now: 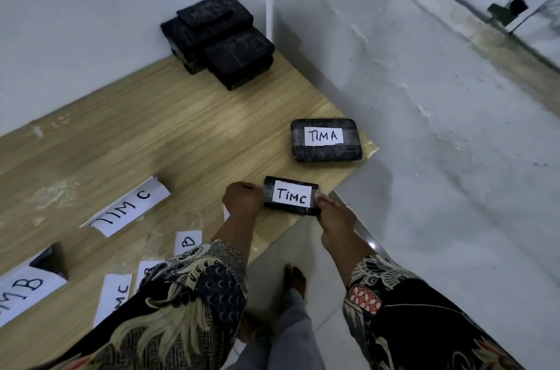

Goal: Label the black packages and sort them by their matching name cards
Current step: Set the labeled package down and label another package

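Package marked TIM C held between both hands: left hand fingers curled on its left end, right hand fingertips pinching its right end. Package marked TIM A lies just beyond the fingers; TIM C name card sits left of them.

Wooden tabletop; grey floor (a bare foot).

two labelled packages, five paper slips, one unlabelled stack

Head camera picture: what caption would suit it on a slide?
Both hands, left hand and right hand, hold a black package labelled TIM C over the wooden table, near the TIM A package.
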